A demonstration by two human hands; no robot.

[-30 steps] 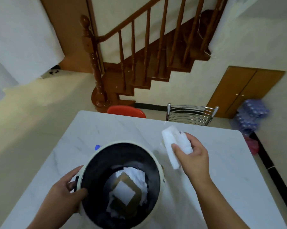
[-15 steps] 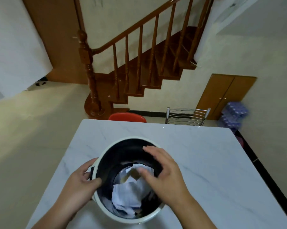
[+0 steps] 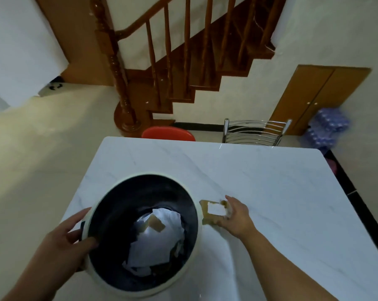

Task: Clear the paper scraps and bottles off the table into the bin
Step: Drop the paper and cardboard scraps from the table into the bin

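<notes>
One scrap is in hand: a flat brown cardboard piece with a white label (image 3: 214, 210), pinched at its right edge by the right hand (image 3: 235, 216), fingers closed narrowly on it. The scrap sits just beside the right rim of the round white bin with a dark liner (image 3: 196, 216), low over the white marble-pattern table (image 3: 259, 174); whether it touches the tabletop cannot be told. The left hand (image 3: 68, 240) wraps the bin's left rim, thumb hooked inside, holding the bin tilted toward the camera. White paper and a brown fragment already lie in the bin bottom.

Orientation: the scrap lies roughly flat, label upward. Its long axis appears to run left-right, with the free end pointing at the bin rim.

Probable faults:
- The free end may strike the rim on transfer, because it leads and sits below rim height.
- The edge-only pinch may let the scrap pivot or drop outside.
- The tilted bin may slide or tip if the left hand loosens.
</notes>
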